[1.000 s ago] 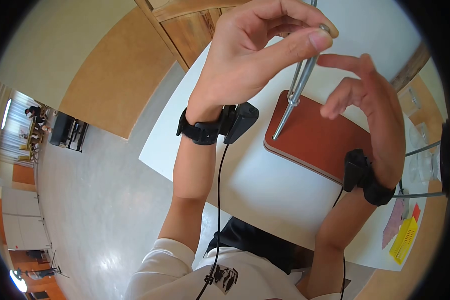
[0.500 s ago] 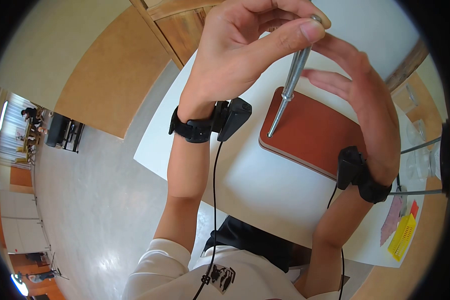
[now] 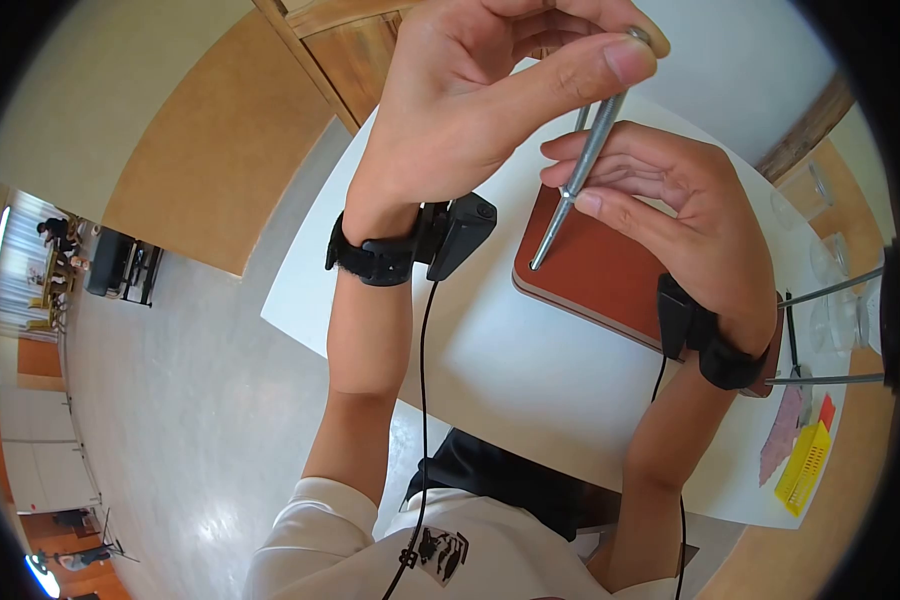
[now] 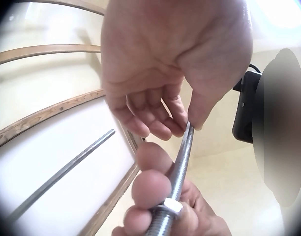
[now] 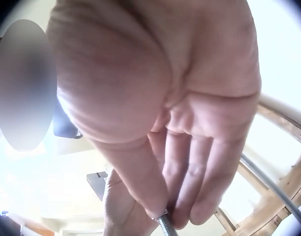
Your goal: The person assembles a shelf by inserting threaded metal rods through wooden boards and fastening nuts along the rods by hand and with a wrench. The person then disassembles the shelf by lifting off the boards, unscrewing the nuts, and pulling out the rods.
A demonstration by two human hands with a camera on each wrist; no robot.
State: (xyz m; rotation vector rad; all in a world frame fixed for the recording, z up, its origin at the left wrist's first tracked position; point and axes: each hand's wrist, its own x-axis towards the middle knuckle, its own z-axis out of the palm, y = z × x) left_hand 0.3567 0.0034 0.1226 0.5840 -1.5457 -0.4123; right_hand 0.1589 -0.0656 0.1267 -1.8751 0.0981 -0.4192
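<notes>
A metal threaded rod [image 3: 600, 130] stands up from a corner of the reddish-brown board [image 3: 610, 270], which has rounded corners. My left hand [image 3: 500, 110] pinches the rod's top end between thumb and fingers. Lower down, a hex nut [image 4: 172, 206] sits round the rod. My right hand [image 3: 675, 195] pinches the nut, thumb on one side and fingertips on the other. In the right wrist view, the thread [image 5: 166, 225] shows below my right thumb, and the nut is mostly covered by the fingers.
More rods [image 3: 830, 380] rise at the board's right end; another [image 4: 67, 172] shows in the left wrist view. On the white table [image 3: 510, 360] lie a yellow basket [image 3: 805, 468], a pink cloth [image 3: 782, 435] and clear containers [image 3: 835, 320]. A wooden frame [image 3: 355, 60] stands beyond.
My right hand has come in from the right, down to the nut, its fingers closing there. The left hand keeps its pinch on the rod top.
</notes>
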